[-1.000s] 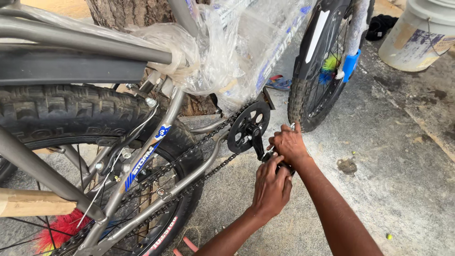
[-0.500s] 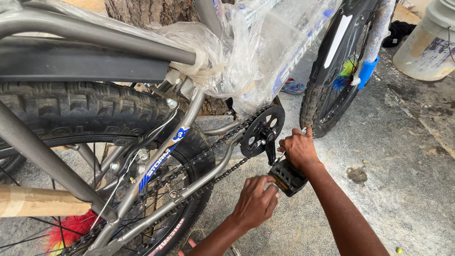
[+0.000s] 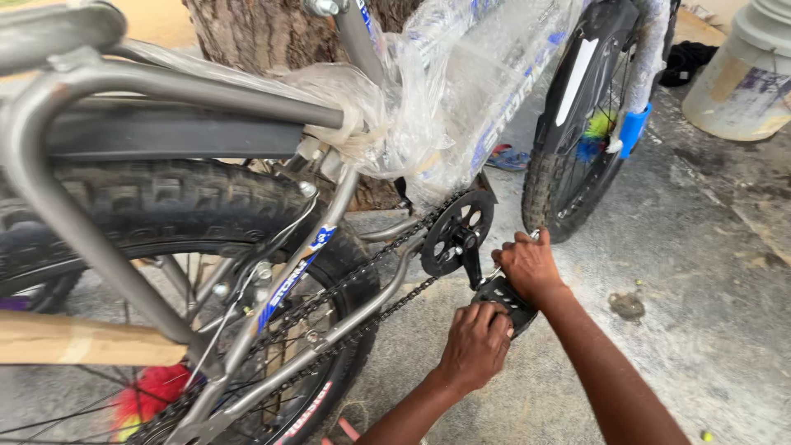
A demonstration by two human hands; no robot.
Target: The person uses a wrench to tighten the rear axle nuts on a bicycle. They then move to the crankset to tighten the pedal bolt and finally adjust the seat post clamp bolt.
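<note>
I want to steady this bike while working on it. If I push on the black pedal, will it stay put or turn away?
The pedal hangs on a crank arm joined to the chainring, so a push would probably swing it round. With the chain fitted, the rear wheel may turn too. Both hands, left and right, seem needed to steady it.

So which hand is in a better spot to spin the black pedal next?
Probably the left hand: it already wraps the near end of the black pedal. The right hand sits by the crank arm, seemingly gripping a thin metal tool.
</note>
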